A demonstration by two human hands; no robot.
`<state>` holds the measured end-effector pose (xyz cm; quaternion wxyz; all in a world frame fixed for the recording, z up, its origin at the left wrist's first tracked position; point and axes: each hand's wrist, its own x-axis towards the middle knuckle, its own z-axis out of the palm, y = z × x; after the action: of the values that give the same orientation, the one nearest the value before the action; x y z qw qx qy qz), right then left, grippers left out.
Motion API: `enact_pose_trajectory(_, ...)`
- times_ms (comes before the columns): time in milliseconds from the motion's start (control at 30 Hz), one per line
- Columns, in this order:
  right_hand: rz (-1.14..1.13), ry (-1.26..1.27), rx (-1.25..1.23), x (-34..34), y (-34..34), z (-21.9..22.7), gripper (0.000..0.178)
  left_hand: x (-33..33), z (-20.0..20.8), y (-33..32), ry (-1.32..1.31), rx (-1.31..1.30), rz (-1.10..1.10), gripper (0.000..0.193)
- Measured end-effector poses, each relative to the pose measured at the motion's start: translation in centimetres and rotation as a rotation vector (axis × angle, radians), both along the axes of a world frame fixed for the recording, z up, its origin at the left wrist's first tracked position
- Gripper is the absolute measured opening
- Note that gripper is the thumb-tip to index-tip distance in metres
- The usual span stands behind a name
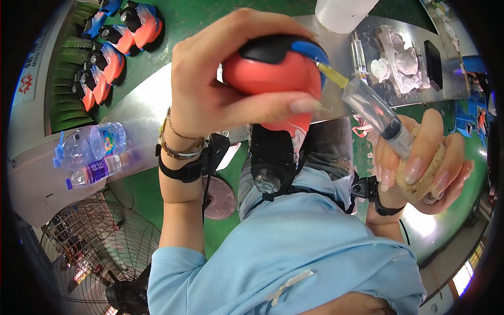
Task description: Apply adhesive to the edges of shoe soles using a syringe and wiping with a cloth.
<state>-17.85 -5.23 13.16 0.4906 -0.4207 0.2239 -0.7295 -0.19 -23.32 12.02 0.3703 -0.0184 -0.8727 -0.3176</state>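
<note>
My left hand [210, 84] is wrapped round a coral, black and blue shoe-shaped piece [268, 76], thumb along its near side. Its lower end is dark, with a clear round knob low down. My right hand [420, 163] grips a clear syringe [375, 110] fitted with a yellow tip. The tip points up and left and meets or nearly meets the piece's blue edge; contact is hard to tell. Also in my right hand is a rough tan sponge-like lump [420, 170], partly covered by the fingers.
Across the metal table [325, 79] lie another syringe [358, 55], crumpled white tissue [401, 60] and a dark phone-like slab [433, 64]. A white container [344, 13] stands at the back. Several similar shoe-shaped pieces [142, 26] are at far left. Plastic bottles [100, 144] and a caged fan [100, 247] are left.
</note>
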Motion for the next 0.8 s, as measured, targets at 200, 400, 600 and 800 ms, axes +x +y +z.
enact_pose_trajectory(200,-0.097,0.152,-0.037,0.1,-0.5,-1.9,0.032,0.5,-1.5,-1.3,0.024,0.165,0.085,0.058)
enact_pose_trajectory(400,-0.074,0.189,0.065,0.3,-1.0,-3.6,0.034,1.2,-2.3,-2.6,0.027,0.273,0.174,0.056)
enact_pose_trajectory(600,-0.054,-0.028,0.094,1.0,-0.9,-5.9,0.041,1.9,-3.3,-3.4,0.021,0.409,0.265,0.051)
enact_pose_trajectory(800,-0.014,0.010,0.196,1.1,-0.3,-7.4,0.041,1.7,-4.3,-3.7,0.058,0.458,0.390,0.051)
